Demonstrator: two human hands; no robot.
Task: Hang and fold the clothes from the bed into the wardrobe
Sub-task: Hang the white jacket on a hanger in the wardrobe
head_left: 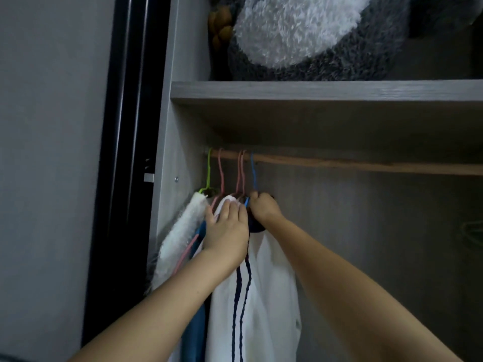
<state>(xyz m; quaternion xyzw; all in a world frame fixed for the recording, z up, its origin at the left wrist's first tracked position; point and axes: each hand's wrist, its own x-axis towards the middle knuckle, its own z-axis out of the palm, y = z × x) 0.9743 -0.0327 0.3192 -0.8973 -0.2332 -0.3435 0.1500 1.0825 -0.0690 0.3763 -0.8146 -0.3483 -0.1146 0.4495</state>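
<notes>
1. The wardrobe (167, 131) is filling the view, its grey side panel running down the left and a shelf (313, 91) crossing above the hanging space.
2. Up on that shelf a big grey and white plush toy (300, 35) is sitting, with something small and brown tucked at its left.
3. Below, the wooden rail (366, 164) is stretching from the side panel off to the right, and five hanger hooks are bunching at its left end.
4. The white garment (269, 296) is hanging straight down from the rail's left end, two dark blue stripes running down its front, a dark collar showing at the top.
5. Both bare forearms are reaching up and forward from the bottom edge, converging at the garment's neck.
6. To the left, a fluffy white garment (180, 231) is hanging against the side panel, with a blue garment (194, 333) between it and the striped one.
7. The left hand (226, 231) is lying palm-forward on the white garment's shoulder, fingers fairly straight and pressing the fabric, thumb out toward the fluffy piece.
8. The right hand (262, 207) is curling tight, fingers pinching the blue hanger (252, 176) just under its hook.
9. The green hanger (208, 173) is sitting nearest the panel, pink ones between it and the blue.
</notes>
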